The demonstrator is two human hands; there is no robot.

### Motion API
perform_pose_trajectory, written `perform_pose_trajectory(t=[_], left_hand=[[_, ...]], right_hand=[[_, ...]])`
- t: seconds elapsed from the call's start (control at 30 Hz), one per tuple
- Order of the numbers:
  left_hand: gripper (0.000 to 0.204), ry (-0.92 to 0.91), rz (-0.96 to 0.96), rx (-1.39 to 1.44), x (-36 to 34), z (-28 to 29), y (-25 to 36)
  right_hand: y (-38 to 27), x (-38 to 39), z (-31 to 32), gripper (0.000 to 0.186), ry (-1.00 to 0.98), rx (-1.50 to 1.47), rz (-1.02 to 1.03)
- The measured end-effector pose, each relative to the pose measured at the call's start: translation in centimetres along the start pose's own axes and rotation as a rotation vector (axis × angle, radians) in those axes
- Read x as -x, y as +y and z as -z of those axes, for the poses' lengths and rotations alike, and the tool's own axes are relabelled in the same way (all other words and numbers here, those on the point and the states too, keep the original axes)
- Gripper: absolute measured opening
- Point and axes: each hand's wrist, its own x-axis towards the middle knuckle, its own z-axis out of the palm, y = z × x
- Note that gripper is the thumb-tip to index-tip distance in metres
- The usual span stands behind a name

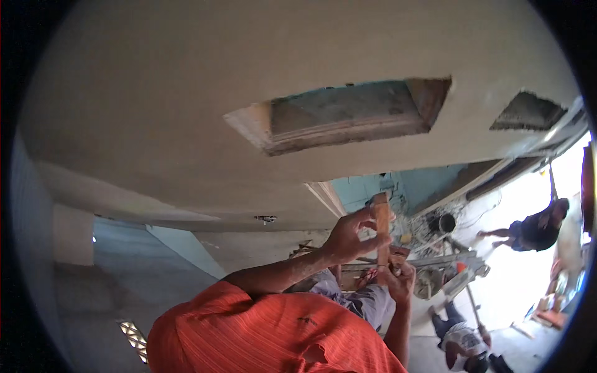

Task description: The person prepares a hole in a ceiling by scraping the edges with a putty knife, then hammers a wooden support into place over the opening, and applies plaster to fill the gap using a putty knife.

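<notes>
A short, narrow wooden strip (382,219) is held up in front of my chest, its length running away from me. My left hand (353,236) grips its middle from the left side, fingers and thumb bent round it. Closer to my body, my right hand (403,281) is closed at the strip's near end, the thumb lying against the wood. Beside the right fingers is a small reddish-brown piece (398,252); whether the hand holds it too, I cannot tell. My red sleeves and shirt fill the lower middle.
Ahead rises a plastered wall (155,112) with a wide rectangular opening (348,112) and a smaller hole (528,112). Boards (429,260) and a dark bucket (446,222) lie below, by rubble. Two other people, one in dark clothes (540,229) and one in a light top (463,339), are at the right.
</notes>
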Motion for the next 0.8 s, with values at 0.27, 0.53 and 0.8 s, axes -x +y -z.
perform_pose_trajectory(t=[0.27,0.53,0.8], left_hand=[[0.065,0.045,-0.295,-0.313,7.5,4.4,4.2],[0.042,0.974,-0.578,-0.420,6.7,11.2,11.4],[0.046,1.027,-0.875,-0.437,2.4,14.2,10.4]], right_hand=[[-6.0,-6.4,-5.9,0.028,-0.383,0.322,0.107],[-12.9,-7.6,-9.4,0.030,-0.258,0.053,0.069],[-9.7,-6.1,-6.3,0.024,-0.154,0.156,0.105]])
